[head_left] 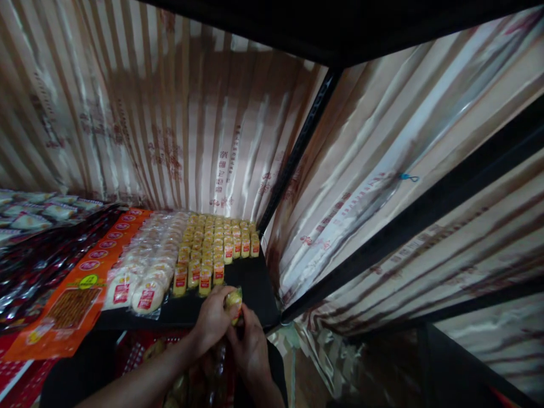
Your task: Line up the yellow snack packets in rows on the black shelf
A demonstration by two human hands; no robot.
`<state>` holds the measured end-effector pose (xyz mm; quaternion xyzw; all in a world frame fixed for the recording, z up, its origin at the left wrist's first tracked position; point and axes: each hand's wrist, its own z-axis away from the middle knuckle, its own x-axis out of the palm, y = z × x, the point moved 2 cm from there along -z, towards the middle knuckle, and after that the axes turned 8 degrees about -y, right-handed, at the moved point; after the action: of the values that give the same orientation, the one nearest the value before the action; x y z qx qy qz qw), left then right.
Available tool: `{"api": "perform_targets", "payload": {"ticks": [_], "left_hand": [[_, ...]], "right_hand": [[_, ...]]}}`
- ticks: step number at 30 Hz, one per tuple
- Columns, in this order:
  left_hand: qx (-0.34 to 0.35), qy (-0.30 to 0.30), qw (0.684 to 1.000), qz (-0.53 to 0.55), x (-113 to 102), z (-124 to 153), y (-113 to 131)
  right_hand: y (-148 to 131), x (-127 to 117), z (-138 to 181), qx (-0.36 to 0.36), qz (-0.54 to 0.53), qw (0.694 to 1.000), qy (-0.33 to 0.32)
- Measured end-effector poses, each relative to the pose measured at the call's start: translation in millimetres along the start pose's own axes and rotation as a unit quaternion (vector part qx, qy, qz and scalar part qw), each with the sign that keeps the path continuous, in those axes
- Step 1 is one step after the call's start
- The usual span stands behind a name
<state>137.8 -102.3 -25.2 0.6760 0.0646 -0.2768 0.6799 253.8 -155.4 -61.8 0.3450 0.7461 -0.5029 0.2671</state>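
Observation:
Just in front of the shelf edge, a small yellow wrapped snack is held up between my two hands. My left hand has its fingers closed around the packet from the left. From below and the right, my right hand pinches its lower end, where a bit of red label shows. Beyond my hands, rows of matching yellow snack packets with red labels stand upright on the black shelf. Part of the held packet is hidden by my fingers.
Left of the yellow rows lie round white wrapped cakes, orange snack bags and dark red packets. A red basket with loose packets sits below my forearms. Printed plastic sheeting hangs behind black frame bars.

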Motion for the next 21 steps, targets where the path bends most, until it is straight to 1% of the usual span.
{"api": "perform_targets", "payload": {"ticks": [2,4,8,13,16,18,21], "left_hand": [[-0.027,0.001,0.999,-0.038,2,-17,8],[-0.048,0.013,0.997,-0.061,4,-34,13],[-0.049,0.06,0.996,-0.044,12,-60,17],[-0.026,0.087,0.995,-0.029,29,-79,11],[-0.037,0.094,0.994,-0.034,38,-90,4],[-0.046,0.102,0.993,-0.028,41,-98,-1],[-0.036,0.108,0.993,-0.013,43,-109,-7]], "right_hand": [[10,0,-15,0.019,-0.006,1.0,-0.002],[19,3,-32,0.034,-0.01,0.999,0.009],[40,14,-68,0.07,-0.013,0.997,0.027],[66,28,-104,0.118,-0.027,0.992,0.025],[78,37,-118,0.138,-0.023,0.99,0.021],[85,43,-126,0.14,-0.029,0.989,0.023],[93,52,-134,0.13,-0.04,0.99,0.034]]}}
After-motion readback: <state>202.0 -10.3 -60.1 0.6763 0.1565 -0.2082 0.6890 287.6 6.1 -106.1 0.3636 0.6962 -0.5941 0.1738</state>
